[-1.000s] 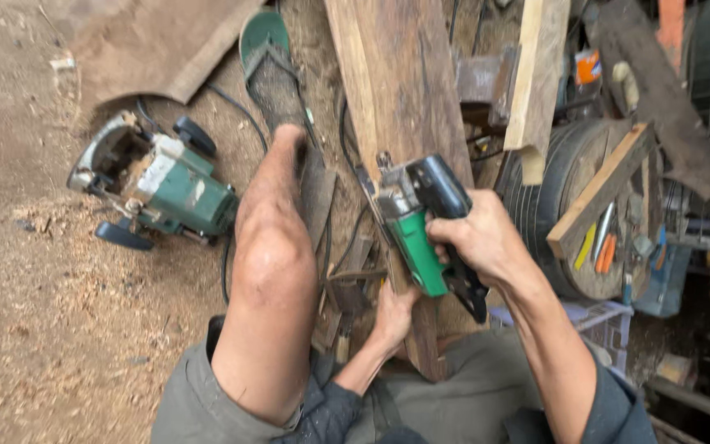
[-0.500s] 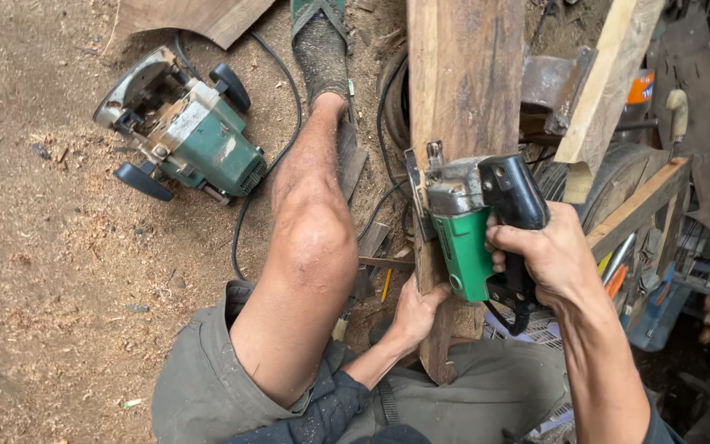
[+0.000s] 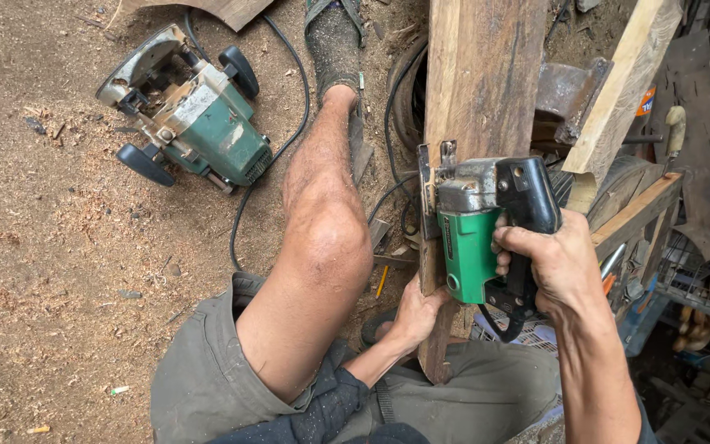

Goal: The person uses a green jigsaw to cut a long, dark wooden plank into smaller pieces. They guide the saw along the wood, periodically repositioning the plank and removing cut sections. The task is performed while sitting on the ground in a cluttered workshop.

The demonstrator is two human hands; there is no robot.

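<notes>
A long wooden plank [image 3: 481, 82] runs away from me between my knees. My right hand [image 3: 554, 267] grips the black handle of a green electric planer [image 3: 474, 226], which sits against the plank's left edge. My left hand [image 3: 415, 316] holds the near end of the plank from below. My bare left leg [image 3: 322, 238] stretches forward beside the plank, its foot in a dark sandal [image 3: 334, 37].
A green and grey router [image 3: 191, 119] with black knobs lies on the sawdust-covered ground at left, its black cord [image 3: 285, 136] curving toward my leg. More planks [image 3: 622, 90], a wooden frame and tools crowd the right side.
The planer has slid back along the plank toward me. My head has tilted, so the router and the ground fill more of the view.
</notes>
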